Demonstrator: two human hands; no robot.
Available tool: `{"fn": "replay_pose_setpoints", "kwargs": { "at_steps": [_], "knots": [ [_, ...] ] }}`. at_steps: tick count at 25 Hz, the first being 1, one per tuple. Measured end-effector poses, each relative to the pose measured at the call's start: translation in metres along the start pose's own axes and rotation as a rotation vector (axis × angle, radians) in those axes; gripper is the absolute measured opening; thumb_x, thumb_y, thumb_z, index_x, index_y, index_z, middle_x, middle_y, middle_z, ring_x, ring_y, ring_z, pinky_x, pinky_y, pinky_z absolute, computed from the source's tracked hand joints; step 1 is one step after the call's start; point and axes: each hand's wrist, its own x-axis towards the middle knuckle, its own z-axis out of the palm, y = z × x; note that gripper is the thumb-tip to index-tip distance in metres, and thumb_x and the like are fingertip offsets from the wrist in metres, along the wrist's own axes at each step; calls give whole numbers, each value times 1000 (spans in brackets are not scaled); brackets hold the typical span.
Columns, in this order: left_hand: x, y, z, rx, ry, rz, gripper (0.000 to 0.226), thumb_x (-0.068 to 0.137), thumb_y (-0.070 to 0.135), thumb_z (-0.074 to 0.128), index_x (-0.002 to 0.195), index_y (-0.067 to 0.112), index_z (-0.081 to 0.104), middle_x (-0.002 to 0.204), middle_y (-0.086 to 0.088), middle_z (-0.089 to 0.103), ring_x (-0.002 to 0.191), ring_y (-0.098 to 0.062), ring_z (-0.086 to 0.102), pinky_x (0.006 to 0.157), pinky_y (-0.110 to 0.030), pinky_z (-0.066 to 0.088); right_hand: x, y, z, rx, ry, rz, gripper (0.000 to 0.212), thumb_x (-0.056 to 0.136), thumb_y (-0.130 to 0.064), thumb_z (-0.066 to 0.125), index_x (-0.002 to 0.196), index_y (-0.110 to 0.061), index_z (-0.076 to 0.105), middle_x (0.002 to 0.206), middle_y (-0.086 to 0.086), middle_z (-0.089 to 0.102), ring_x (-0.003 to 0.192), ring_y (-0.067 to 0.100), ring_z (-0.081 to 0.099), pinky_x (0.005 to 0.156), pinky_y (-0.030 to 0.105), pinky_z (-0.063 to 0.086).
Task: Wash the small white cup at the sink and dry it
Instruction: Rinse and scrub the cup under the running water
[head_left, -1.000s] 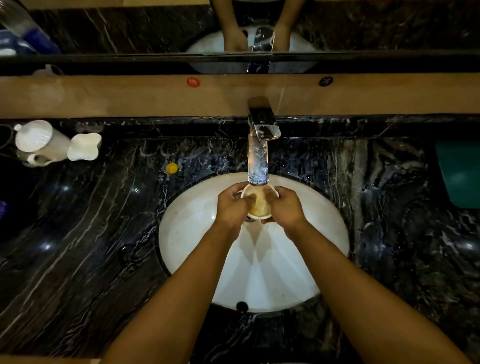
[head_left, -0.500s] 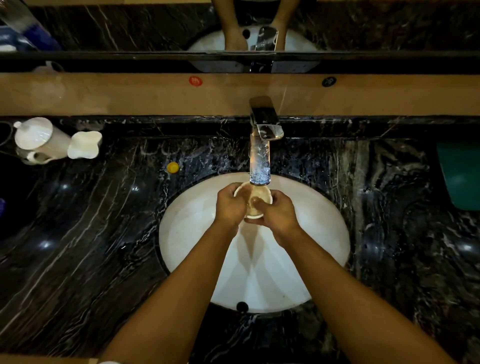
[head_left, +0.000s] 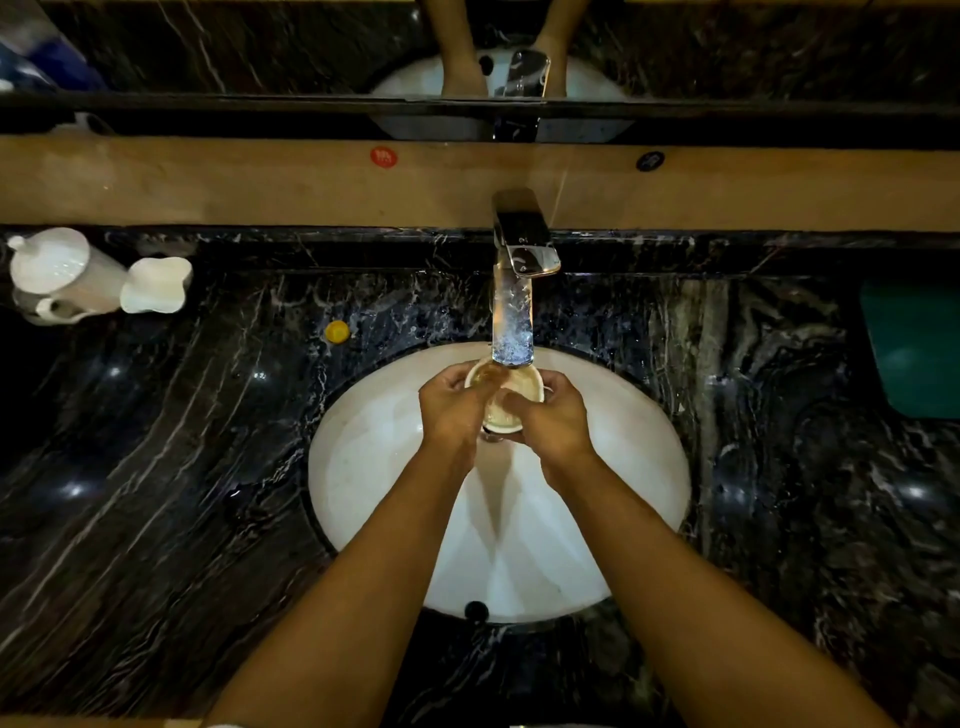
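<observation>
Right hand (head_left: 550, 423) thumb now inside cup (head_left: 511, 397), no legible labels

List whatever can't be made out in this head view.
- Cup: outside wall and base, covered by the left hand and right hand.
- Drain: behind the cup and hands.
- Green object: cut off by the right edge.
- Red sticker: print too small.

White cup (head_left: 511, 395), white sink (head_left: 374, 467), black-veined marble counter (head_left: 156, 493).
</observation>
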Motion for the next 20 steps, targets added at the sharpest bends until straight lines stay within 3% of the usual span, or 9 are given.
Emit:
{"fn": "replay_pose_setpoints", "kwargs": {
  "at_steps": [3, 5, 8, 10, 13, 15, 17, 20],
  "knots": [
    [-2, 0, 5, 110, 2, 38, 7, 88, 9, 75, 94, 13, 76, 89, -7, 79, 81, -27, 76, 59, -30, 60, 4, 1, 2, -85, 59, -14, 27, 89, -14, 76, 108, -9, 58, 104, 13, 69, 85, 34, 75, 61, 58, 63],
    [-3, 3, 2, 131, -89, 20, 22, 92, 0, 63, 109, 8, 73, 102, -14, 78, 94, -36, 75, 72, -42, 63, 5, -1, 0, -88, 90, -18, 17, 98, -19, 65, 108, -6, 61, 105, 17, 71, 83, 36, 75, 60, 59, 63],
    [-5, 4, -8, 88, -281, -2, 58, 72, -13, 59, 120, 19, 70, 112, -12, 76, 104, -38, 71, 83, -55, 57, 6, -3, -6, -27, 45, -8, 20, 102, -11, 52, 115, -7, 66, 111, 18, 72, 91, 39, 74, 68, 62, 62],
    [-5, 2, -11, 98, -266, 37, 61, 68, -14, 67, 113, 27, 72, 104, -3, 79, 95, -30, 73, 78, -52, 58, 2, -3, -5, 56, -55, 9, 31, 93, 2, 54, 119, -9, 66, 113, 17, 73, 97, 38, 72, 75, 60, 62],
    [-4, -1, -10, 89, -53, 92, 27, 84, -1, 75, 95, 23, 75, 85, 5, 80, 84, -21, 75, 63, -30, 61, -3, 3, 1, 148, -137, 57, 42, 85, 11, 54, 123, -6, 63, 116, 18, 70, 101, 36, 71, 70, 45, 64],
    [-3, 0, -7, 103, 7, 101, 10, 90, 10, 73, 90, 20, 75, 83, 2, 79, 81, -21, 75, 60, -27, 59, -3, 8, 5, 99, -89, 60, 32, 90, 0, 58, 121, -9, 61, 117, 16, 69, 102, 33, 71, 75, 48, 64],
    [-3, 0, -3, 158, -29, 92, 10, 94, 10, 68, 95, 17, 75, 91, -7, 79, 85, -25, 75, 64, -31, 60, 2, 12, 7, -137, 1, -12, 25, 94, -24, 65, 117, -15, 58, 113, 10, 69, 99, 28, 71, 81, 46, 63],
    [-11, 2, -1, 165, -144, 19, 27, 96, -3, 52, 103, 13, 73, 105, -18, 76, 100, -37, 72, 83, -45, 61, 11, 9, -2, -556, 38, -128, 47, 89, -52, 67, 114, -13, 58, 109, 8, 63, 94, 25, 65, 76, 35, 54]
  ]
}}
